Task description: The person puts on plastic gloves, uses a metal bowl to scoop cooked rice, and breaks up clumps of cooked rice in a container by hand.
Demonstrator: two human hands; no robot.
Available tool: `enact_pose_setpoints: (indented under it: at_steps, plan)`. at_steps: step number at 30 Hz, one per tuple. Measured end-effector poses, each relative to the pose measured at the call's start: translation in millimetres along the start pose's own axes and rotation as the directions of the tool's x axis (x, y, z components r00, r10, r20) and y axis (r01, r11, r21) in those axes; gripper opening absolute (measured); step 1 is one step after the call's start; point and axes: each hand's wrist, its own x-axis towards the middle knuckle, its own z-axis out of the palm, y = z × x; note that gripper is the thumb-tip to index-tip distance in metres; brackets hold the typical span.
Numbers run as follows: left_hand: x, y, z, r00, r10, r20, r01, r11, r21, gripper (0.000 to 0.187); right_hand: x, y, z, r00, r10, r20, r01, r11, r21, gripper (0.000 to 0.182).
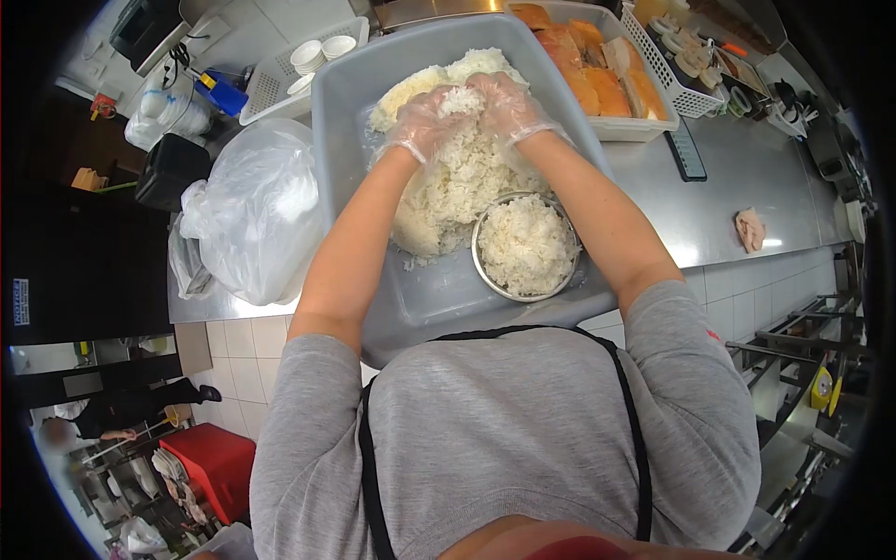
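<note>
Both of my hands wear clear plastic gloves and are over the far part of a big grey tub (pixel 401 317) of cooked white rice (pixel 457 187). My left hand (pixel 425 123) and my right hand (pixel 509 107) curl in from either side around a clump of rice (pixel 459 101) between them. Some of the fingertips are hidden in or behind the rice. A round metal bowl (pixel 478 257), heaped with rice, sits in the near right part of the tub, under my right forearm.
Left of the tub lies a clear plastic bag (pixel 257 215). A white basket (pixel 271 89) holds small white cups (pixel 322 54). To the right are a container of orange fish fillets (pixel 588 61), a phone (pixel 686 151) and a crumpled cloth (pixel 749 230). Another person (pixel 121 411) stands far left.
</note>
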Motion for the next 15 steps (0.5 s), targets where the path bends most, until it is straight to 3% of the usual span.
enact_pose_setpoints:
  at_steps: [2,4,6,9,10,12,13,14,15]
  plan:
    - [1.3,16.0,-6.5,0.982,-0.19,-0.022,0.191,0.98,0.051,0.049,4.4,8.1,5.2,0.999,-0.017,-0.052,0.02,0.998,0.055,0.043]
    - [5.8,-1.2,-4.1,0.984,-0.155,-0.089,0.155,0.988,-0.007,0.047,4.1,10.9,4.0,0.994,-0.032,-0.104,0.043,0.994,0.1,0.04]
    - [8.5,-4.3,-11.6,0.979,-0.125,-0.163,0.116,0.991,-0.063,0.046,6.0,9.6,2.0,0.999,-0.015,-0.051,0.017,0.999,0.039,0.039]
    - [3.8,12.9,-38.0,0.986,-0.151,-0.076,0.151,0.988,-0.004,0.053,0.1,-5.2,-13.0,1.0,0.016,-0.016,-0.016,1.0,0.001,0.038]
    - [3.8,7.2,-44.8,0.977,-0.185,0.102,0.194,0.977,-0.087,0.057,-3.9,-11.8,-22.1,1.0,0.014,-0.017,-0.014,1.0,-0.001,0.038]
    - [0.0,3.1,-51.0,0.94,-0.198,0.276,0.249,0.955,-0.162,0.062,-9.9,-21.6,-37.5,1.0,0.031,0.001,-0.03,0.99,-0.136,0.037]
    - [-11.3,18.1,-59.2,0.92,-0.208,0.331,0.327,0.873,-0.361,0.066,-7.0,-16.3,-35.0,1.0,0.03,-0.001,-0.029,0.99,-0.137,0.037]
    - [-16.5,27.4,-63.6,0.9,-0.202,0.387,0.398,0.743,-0.538,0.07,-2.8,-5.9,-28.9,0.98,-0.179,-0.081,0.168,0.977,-0.128,0.044]
    - [-13.8,24.6,-62.8,0.901,-0.198,0.387,0.396,0.743,-0.54,0.07,-1.9,-3.0,-26.5,0.912,-0.377,-0.161,0.358,0.924,-0.136,0.051]
